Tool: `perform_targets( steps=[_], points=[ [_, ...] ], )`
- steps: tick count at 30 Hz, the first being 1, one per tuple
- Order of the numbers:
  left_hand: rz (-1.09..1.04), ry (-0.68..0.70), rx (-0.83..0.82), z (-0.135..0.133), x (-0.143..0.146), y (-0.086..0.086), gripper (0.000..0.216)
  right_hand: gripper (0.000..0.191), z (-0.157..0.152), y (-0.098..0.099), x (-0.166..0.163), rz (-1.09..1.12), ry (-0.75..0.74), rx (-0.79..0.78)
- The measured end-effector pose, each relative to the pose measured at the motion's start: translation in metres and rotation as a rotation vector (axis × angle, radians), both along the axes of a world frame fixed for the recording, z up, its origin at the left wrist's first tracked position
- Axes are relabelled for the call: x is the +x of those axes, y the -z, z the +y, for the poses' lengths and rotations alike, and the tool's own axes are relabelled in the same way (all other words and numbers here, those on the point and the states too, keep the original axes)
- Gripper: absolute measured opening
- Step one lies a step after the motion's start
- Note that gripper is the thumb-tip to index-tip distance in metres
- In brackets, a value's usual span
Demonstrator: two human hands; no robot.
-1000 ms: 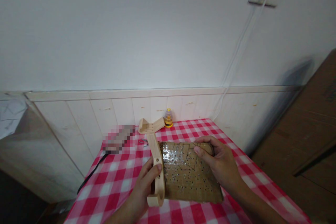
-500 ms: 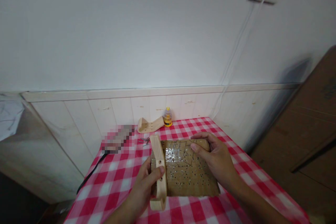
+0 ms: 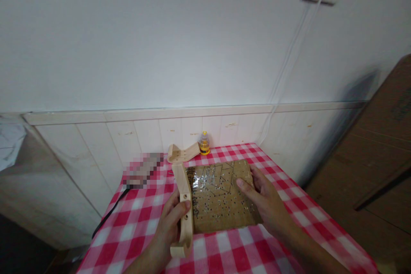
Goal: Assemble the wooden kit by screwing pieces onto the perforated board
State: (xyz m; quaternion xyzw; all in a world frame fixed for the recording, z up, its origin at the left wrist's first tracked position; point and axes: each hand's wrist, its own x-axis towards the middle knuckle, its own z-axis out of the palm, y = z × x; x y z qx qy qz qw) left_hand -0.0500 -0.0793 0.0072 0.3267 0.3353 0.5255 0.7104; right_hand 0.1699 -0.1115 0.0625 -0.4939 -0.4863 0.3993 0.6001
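My left hand [image 3: 170, 216] is closed around a pale curved wooden piece with screw holes [image 3: 185, 188], its thumb pressed on the wood between two holes. That piece stands along the left edge of a taped cardboard piece [image 3: 221, 205], which has many small punched holes and drawn lines. Whether the left fingers also touch the cardboard is hidden. My right hand [image 3: 263, 192] grips the cardboard's right edge, thumb on top and fingers behind. Beyond them, a second curved wooden piece [image 3: 183, 154] lies beside a small yellow-capped bottle [image 3: 204, 143].
A red-and-white checked cloth [image 3: 218, 257] covers the table. At its left lies a blurred-out flat object [image 3: 144, 171] with a black strap [image 3: 112, 212]. Screws [image 3: 171, 173] are mostly hidden behind the held wood. A large cardboard sheet [image 3: 369, 171] leans at the right, and the wall [image 3: 192, 51] borders the back.
Both hands have shifted slightly left with the wood and cardboard. My right hand has slid down the cardboard's right edge, uncovering its upper corner. The screws are now mostly covered.
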Motion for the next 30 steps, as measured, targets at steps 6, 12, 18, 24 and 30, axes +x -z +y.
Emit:
perform_targets(
  steps=[6,12,18,24,30],
  points=[
    [-0.056,0.108,0.084,-0.001,0.000,-0.001,0.054,0.041,-0.004,0.005,-0.005,0.066,-0.048,-0.009],
    [-0.007,0.070,0.096,-0.003,0.002,-0.002,0.047,0.040,-0.005,0.005,-0.009,0.113,-0.035,-0.010],
    [0.075,0.021,0.098,-0.004,0.006,-0.006,0.057,0.039,-0.005,0.007,-0.013,0.125,-0.041,-0.023],
    [0.104,-0.010,0.114,-0.003,0.007,-0.005,0.055,0.043,-0.003,0.009,-0.011,0.102,-0.041,-0.046],
    [0.107,-0.012,0.130,-0.004,0.007,-0.005,0.050,0.045,-0.004,0.008,-0.013,0.105,-0.048,-0.066]
  ],
)
